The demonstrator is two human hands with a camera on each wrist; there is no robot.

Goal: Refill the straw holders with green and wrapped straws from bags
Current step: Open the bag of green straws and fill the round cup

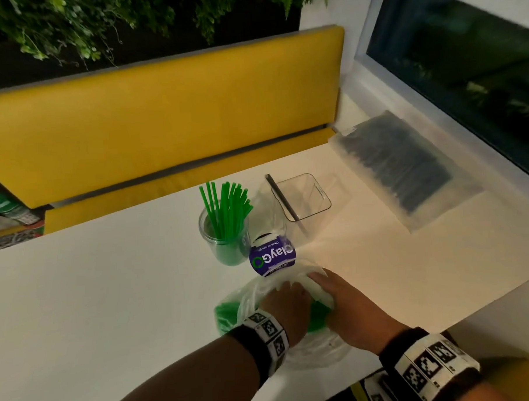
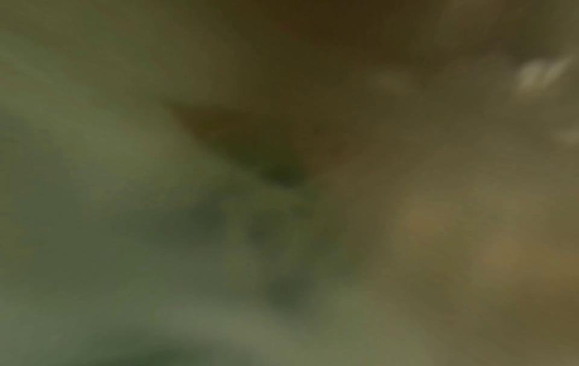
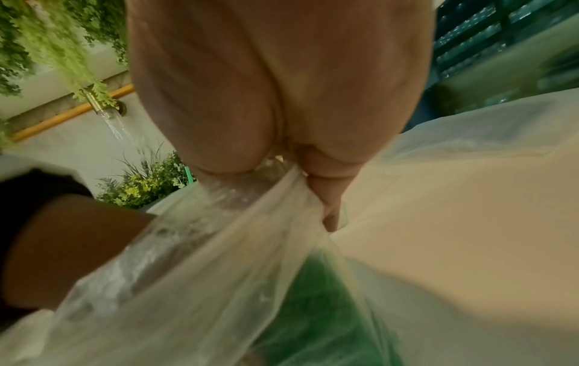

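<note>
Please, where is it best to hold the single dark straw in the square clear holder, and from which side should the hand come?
Pinch the dark straw near its top end, which sticks out above the rim of the square holder at the far-left corner. Come from above. The straw leans alone against that corner, its lower part inside the clear walls, so probably only the top is free. The round jar of green straws stands close on the left.

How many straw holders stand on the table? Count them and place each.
2. A round clear holder with green straws stands left of the purple-labelled item; a square clear holder with one dark straw stands behind and to the right. None seems hidden.
</note>
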